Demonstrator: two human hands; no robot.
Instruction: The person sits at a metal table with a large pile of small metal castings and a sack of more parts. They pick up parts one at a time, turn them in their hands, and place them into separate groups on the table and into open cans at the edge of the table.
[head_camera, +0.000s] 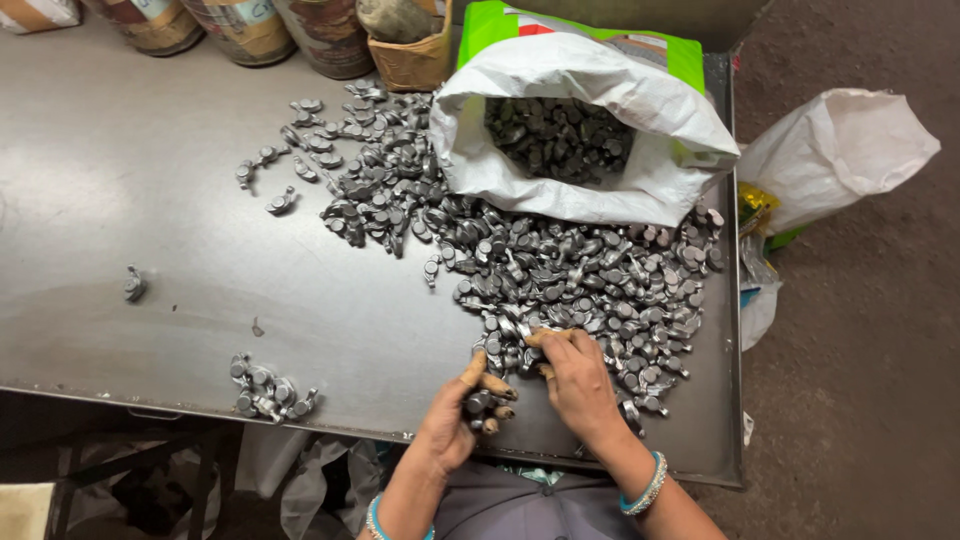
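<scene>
Left hand (455, 420) cups several small grey forged metal pieces (478, 404), fingers curled; right hand (578, 385), fingers spread, rakes the pile (580, 275) at twelve o'clock; best draw few.

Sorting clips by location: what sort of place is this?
Probably a small workshop or factory sorting bench: a metal table heaped with small forged metal parts, an open white sack of more, and both hands picking through them.
</scene>
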